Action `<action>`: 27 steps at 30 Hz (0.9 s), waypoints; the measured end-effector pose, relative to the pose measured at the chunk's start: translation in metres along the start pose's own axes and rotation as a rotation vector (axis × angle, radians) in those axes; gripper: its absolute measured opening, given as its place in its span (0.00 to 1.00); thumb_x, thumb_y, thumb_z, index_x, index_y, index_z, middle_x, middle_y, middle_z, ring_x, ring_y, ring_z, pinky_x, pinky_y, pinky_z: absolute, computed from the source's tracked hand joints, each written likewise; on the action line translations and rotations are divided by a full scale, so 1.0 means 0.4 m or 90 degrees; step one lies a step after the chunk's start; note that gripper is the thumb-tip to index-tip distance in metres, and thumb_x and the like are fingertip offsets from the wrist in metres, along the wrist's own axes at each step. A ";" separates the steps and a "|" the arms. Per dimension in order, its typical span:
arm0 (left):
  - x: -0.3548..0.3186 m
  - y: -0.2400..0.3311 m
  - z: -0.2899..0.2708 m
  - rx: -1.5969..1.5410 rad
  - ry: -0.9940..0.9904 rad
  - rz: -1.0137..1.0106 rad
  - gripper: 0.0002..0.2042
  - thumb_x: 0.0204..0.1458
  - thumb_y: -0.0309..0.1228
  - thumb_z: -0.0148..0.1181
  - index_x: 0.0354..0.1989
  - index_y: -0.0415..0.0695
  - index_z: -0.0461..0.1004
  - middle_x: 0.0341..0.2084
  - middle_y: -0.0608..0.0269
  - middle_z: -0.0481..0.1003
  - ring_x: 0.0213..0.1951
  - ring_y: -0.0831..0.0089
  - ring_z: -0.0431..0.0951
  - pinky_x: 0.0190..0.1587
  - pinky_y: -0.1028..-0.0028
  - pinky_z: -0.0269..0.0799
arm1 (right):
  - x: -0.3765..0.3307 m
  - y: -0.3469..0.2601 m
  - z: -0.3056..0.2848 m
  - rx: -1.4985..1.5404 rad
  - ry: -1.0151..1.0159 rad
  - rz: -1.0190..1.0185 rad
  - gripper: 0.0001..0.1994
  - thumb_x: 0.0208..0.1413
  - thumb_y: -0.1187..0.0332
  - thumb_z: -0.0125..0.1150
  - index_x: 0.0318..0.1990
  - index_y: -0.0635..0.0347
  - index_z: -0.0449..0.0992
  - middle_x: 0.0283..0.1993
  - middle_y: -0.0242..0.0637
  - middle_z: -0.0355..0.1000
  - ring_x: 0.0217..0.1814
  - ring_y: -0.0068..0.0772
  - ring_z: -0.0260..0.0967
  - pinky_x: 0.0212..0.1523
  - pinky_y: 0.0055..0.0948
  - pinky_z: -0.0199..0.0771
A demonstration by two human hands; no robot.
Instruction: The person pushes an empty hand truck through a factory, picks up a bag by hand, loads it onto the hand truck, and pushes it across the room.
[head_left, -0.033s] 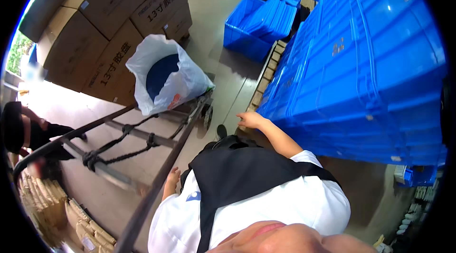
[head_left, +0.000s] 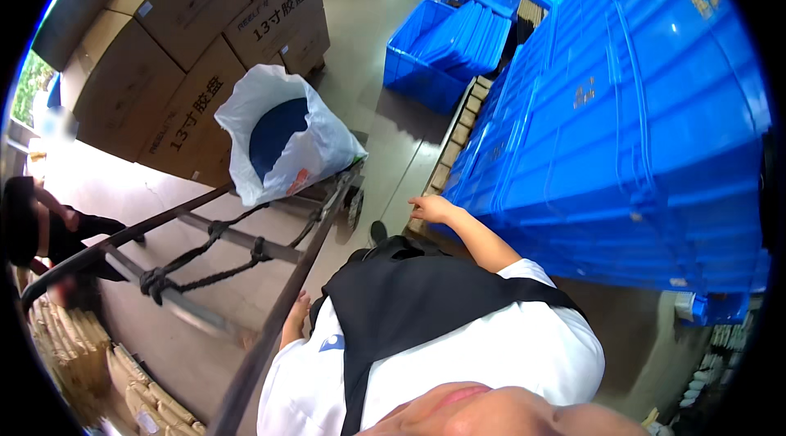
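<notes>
1. The right hand [head_left: 431, 208] is stretched out toward 12 o'clock with the fingers loosely open, grasping nothing. It rests at the low corner of the stack of blue crates [head_left: 622, 149], probably to steady it or feel for an edge to grab.
2. That stack fills the whole 2-to-4 o'clock side of the view, and it sits on a wooden pallet [head_left: 458, 153] (only the slatted edge peeks out along the aisle), which keeps the crates off the concrete floor [head_left: 368, 59].
3. The left hand [head_left: 295, 317] is down by the hip at about 7 o'clock, just beside the metal rail of the hand cart [head_left: 270, 272]. I honestly can't tell if it's gripping the rail or only hanging next to it.
4. A white plastic bag [head_left: 282, 137] with something dark blue and round inside sits on the far end of the cart at 11 o'clock, leaning against the cardboard boxes [head_left: 188, 43].
5. More blue crates, one open one [head_left: 434, 51] with flat blue pieces stacked in it, are up at 12 o'clock.
6. Another person [head_left: 41, 227] in dark clothes is at 9 o'clock, well apart.
</notes>
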State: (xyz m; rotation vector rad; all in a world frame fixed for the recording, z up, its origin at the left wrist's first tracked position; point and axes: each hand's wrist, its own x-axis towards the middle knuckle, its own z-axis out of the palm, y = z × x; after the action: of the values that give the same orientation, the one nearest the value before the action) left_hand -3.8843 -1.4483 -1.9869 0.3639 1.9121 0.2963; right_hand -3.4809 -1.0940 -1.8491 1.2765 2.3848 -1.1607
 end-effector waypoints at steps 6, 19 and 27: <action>0.048 0.065 0.048 0.022 -0.062 -0.019 0.23 0.52 0.35 0.52 0.57 0.45 0.65 0.38 0.56 0.75 0.36 0.71 0.74 0.38 0.71 0.70 | 0.137 0.184 0.005 0.051 0.002 0.215 0.26 0.47 0.54 0.61 0.53 0.57 0.71 0.52 0.48 0.69 0.56 0.47 0.65 0.56 0.39 0.65; 0.264 0.768 0.038 -0.036 0.018 0.132 0.23 0.53 0.35 0.53 0.58 0.44 0.64 0.40 0.55 0.74 0.39 0.70 0.74 0.42 0.70 0.69 | 0.455 0.402 -0.277 0.069 0.060 0.141 0.24 0.48 0.55 0.60 0.52 0.58 0.71 0.53 0.49 0.67 0.57 0.49 0.63 0.57 0.40 0.63; 0.412 1.075 0.096 0.046 -0.008 0.059 0.23 0.53 0.35 0.53 0.58 0.44 0.64 0.42 0.54 0.74 0.42 0.69 0.73 0.45 0.69 0.68 | 0.536 0.701 -0.498 0.209 0.049 0.205 0.25 0.49 0.54 0.59 0.52 0.60 0.71 0.50 0.47 0.71 0.53 0.48 0.67 0.53 0.37 0.66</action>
State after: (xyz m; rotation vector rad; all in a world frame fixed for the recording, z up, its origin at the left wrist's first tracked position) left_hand -3.8570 -0.9872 -1.9812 0.5029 1.9002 0.2859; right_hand -3.3586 -0.7288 -1.9755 1.7574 1.9870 -1.4559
